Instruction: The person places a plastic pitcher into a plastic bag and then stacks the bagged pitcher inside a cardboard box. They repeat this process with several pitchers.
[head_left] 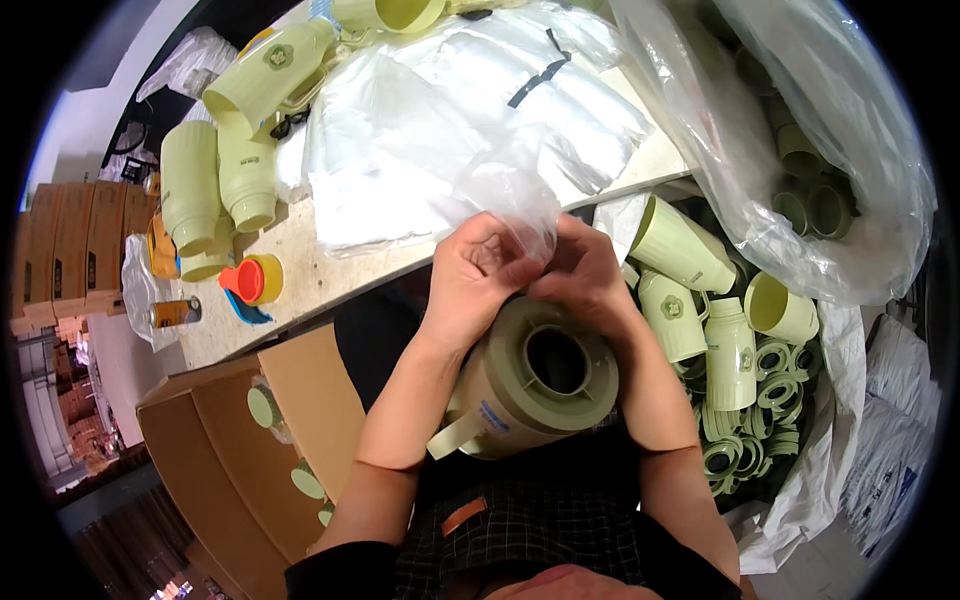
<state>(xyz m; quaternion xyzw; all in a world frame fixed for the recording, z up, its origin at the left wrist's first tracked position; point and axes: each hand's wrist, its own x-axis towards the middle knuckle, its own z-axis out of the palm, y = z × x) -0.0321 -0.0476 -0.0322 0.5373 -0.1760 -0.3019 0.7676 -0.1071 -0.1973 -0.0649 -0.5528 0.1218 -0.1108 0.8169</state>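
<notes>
My left hand [472, 268] and my right hand [586, 268] are close together in the middle of the head view. Their fingers are closed on the edge of a clear plastic bag [505, 190], which rises crumpled above them. Just below the hands, between my forearms, a green thermos jug [485, 405] rests against my lap. Its ringed end with a dark round opening faces up, and its handle points to the lower left. Beyond the hands, a wide pile of flat clear plastic bags [400, 150] covers much of the worktable [305, 305].
Several pale green jug shells [190, 185] stand at the table's left, near a yellow tape roll [268, 280] and a small can [175, 312]. An opened cardboard box [215, 450] is at lower left. On the right, a lined container holds more shells [732, 355] and green rings [780, 390].
</notes>
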